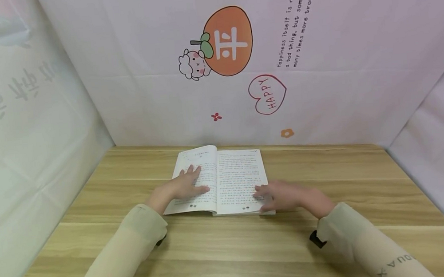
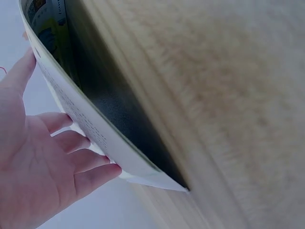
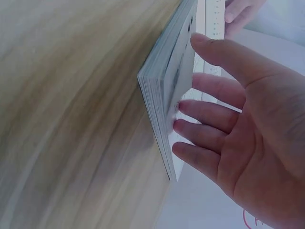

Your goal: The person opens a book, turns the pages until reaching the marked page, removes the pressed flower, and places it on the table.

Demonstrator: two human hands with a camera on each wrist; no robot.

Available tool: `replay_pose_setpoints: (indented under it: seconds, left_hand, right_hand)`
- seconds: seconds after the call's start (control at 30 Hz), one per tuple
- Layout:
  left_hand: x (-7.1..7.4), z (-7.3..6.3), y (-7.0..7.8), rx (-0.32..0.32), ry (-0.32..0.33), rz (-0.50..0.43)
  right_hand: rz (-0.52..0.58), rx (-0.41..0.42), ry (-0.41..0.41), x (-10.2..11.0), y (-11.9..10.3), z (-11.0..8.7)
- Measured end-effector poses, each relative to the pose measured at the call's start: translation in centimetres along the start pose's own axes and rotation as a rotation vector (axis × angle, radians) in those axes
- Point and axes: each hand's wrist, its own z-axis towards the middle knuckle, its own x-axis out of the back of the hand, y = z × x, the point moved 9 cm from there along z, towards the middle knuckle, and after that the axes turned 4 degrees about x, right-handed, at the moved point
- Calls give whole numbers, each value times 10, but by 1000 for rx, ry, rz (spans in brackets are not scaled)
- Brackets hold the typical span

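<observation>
An open book [image 1: 237, 168] lies near the back of the wooden table, its pages covered in small print. Spread fingers of my left hand [image 1: 186, 185] rest on the left page; in the left wrist view, the fingertips of that hand [image 2: 52, 157] touch the page, and the left side of the book [image 2: 109, 143] bows up off the table. My right hand [image 1: 285, 194] is at the lower right corner of the right page. Seen from the right wrist, the fingers of the right hand [image 3: 248, 124] are extended over the page, beside the thick page block [image 3: 157, 109].
The wooden table [image 1: 225, 254] is bordered by a white printed cloth wall [image 1: 151, 74] close behind the book. More white cloth hangs at the left [image 1: 26, 144] and right [image 1: 437, 126] sides. Dark bands show at both sleeve cuffs.
</observation>
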Motion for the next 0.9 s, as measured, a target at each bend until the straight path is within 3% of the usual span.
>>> replay_pose_setpoints:
  seconds: [0.23,0.37,0.5,0.7,0.9]
  left_hand:
    - [-2,1,-1,6,-5,-12]
    - [-2,2,-1,7,-5,-12]
    - [-1,2,-1,-2,0,-14]
    - [1,3,3,-41,17,-23]
    - [1,3,3,-52,22,-41]
  right_hand:
    - [8,13,19,5,3,-9]
    - [-40,26,103,9,7,-13]
    - [-23,-61,209,13,18,-14]
    - [114,-184,327,17,29,-11]
    - [324,-128,381,11,20,-2]
